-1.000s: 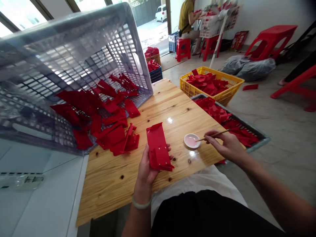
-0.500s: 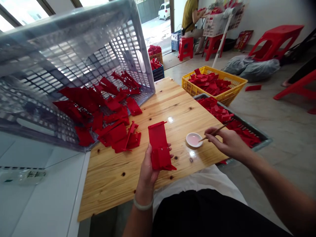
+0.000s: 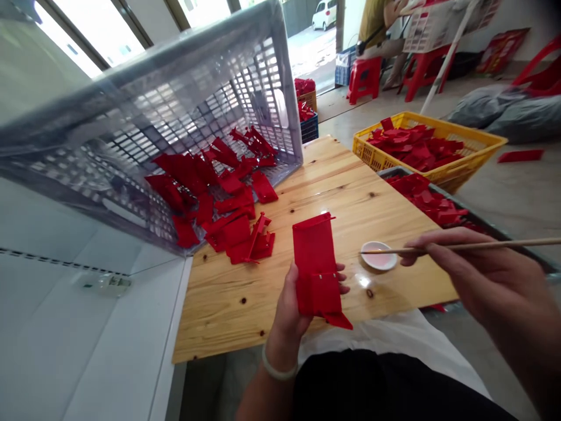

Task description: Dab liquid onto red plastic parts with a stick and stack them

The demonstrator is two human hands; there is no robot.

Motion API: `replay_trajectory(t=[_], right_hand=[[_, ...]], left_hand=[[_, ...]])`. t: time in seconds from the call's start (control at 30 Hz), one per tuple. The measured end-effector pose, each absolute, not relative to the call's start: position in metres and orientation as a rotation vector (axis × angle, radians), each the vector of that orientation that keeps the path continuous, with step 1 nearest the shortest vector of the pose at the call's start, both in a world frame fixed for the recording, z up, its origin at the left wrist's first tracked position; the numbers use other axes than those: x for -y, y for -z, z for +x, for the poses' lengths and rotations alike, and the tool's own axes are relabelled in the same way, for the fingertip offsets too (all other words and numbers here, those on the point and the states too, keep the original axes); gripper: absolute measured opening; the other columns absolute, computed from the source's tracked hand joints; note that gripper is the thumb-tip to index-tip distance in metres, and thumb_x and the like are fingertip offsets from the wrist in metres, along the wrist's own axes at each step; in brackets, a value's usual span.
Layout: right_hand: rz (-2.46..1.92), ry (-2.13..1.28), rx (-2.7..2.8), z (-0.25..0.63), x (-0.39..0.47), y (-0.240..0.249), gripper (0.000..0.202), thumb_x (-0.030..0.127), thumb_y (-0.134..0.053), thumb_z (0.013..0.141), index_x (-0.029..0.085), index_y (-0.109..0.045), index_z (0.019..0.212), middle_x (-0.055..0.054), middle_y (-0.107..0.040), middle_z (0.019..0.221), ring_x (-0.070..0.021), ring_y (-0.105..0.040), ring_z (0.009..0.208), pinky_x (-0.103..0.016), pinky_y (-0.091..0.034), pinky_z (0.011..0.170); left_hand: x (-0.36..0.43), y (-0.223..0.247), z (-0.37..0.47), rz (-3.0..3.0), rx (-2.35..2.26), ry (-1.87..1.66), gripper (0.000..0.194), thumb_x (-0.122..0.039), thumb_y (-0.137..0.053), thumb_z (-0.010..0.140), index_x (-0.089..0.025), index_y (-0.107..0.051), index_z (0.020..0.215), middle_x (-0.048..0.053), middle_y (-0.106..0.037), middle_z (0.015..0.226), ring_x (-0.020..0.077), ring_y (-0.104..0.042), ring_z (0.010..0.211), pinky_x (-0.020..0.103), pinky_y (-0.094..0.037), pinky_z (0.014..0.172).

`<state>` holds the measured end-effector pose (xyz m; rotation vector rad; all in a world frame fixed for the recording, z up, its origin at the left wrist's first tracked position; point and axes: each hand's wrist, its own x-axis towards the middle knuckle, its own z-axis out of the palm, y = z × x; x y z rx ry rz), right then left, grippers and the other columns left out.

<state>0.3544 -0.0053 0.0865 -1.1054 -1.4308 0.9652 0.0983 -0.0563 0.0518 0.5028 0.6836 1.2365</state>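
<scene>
My left hand grips a flat red plastic part with a raised block on its lower half, held up over the wooden table. Between the fingertips of my right hand is a thin wooden stick, nearly level, its tip pointing left toward the red part. Beneath the stick sits a small white dish of pale pink liquid. Whether the tip is wet cannot be made out. Loose red parts lie in a pile to the left, spilling from a tipped grey crate.
The wooden table meets a white panel on the left. Right of it stand a yellow crate and a grey crate, both holding red parts. A co-worker sits in the background near a red stool.
My right hand has lifted the stick out of the dish and turned it nearly level, its tip now left of the liquid. The left hand still holds the red part. The view has shifted left.
</scene>
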Motion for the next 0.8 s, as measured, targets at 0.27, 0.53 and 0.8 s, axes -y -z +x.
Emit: replay_trajectory(t=[0.27,0.53,0.8], right_hand=[[-0.856,-1.188,1.421,0.318,0.009,-0.095,0.012,0.038,-0.068,0.102,0.031,-0.078,0.105,-0.004,-0.078,0.093,-0.0242,-0.078,0.089,-0.038,-0.068,0.082],[-0.780,-1.182,1.500,0.319,0.004,-0.091,0.015,0.037,-0.069,0.102,0.027,-0.080,0.106,-0.006,-0.080,0.100,-0.0211,-0.078,0.086,-0.033,-0.068,0.081],[-0.894,-1.169,1.466,0.313,0.015,-0.100,0.017,0.042,-0.067,0.103,0.029,-0.078,0.103,-0.004,-0.078,0.093,-0.0234,-0.076,0.087,-0.037,-0.066,0.081]], left_hand=[[0.062,-0.051,0.101,0.510,-0.663,-1.170,0.079,-0.077,-0.053,0.097,-0.008,-0.079,0.123,0.021,-0.079,0.120,0.0298,-0.078,0.094,0.039,-0.059,0.088],[0.063,-0.054,0.101,0.501,-0.665,-1.188,0.078,-0.076,-0.053,0.097,-0.006,-0.077,0.122,0.023,-0.079,0.119,0.0311,-0.079,0.092,0.040,-0.058,0.089],[0.063,-0.052,0.100,0.489,-0.669,-1.181,0.074,-0.075,-0.061,0.094,-0.008,-0.079,0.119,0.019,-0.083,0.107,0.0290,-0.080,0.089,0.036,-0.060,0.086]])
